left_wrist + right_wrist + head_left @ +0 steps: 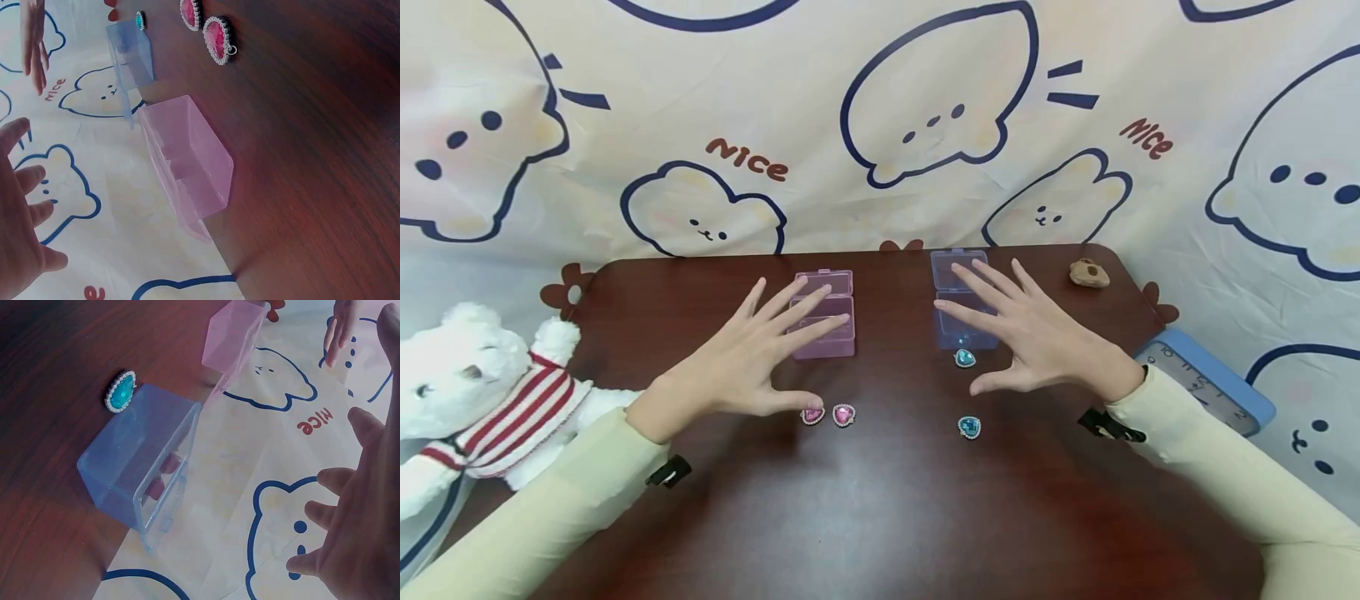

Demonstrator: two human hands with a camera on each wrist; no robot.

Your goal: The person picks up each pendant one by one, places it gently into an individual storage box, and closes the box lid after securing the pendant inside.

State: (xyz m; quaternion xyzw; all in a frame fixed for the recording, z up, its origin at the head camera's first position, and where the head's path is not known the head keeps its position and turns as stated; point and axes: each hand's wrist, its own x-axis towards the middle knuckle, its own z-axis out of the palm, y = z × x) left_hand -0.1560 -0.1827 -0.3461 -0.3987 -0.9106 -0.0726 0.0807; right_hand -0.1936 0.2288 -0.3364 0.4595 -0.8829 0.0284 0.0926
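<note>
My left hand point(737, 362) hovers with fingers spread, its fingertips overlapping a pink see-through box point(827, 344) in the head view. Two pink gem charms with silvery beaded rims lie nearby: one point(812, 416) by my left thumb, the other point(843, 416) to its right. Fingers also fanned out, my right hand point(1041, 346) is above and beside a blue see-through box point(955, 333). A teardrop blue gem charm point(965, 358) lies just in front of that box; another blue gem charm point(969, 427) sits nearer me. Both lids are raised. Neither hand holds anything.
A white plush bear point(512, 408) in a striped top lies at the left edge. At the back right is a small tan stone-like object point(1088, 273). A blue-framed clock point(1206, 383) stands beyond my right wrist. Patterned cloth point(820, 92) hangs behind the brown table point(865, 517).
</note>
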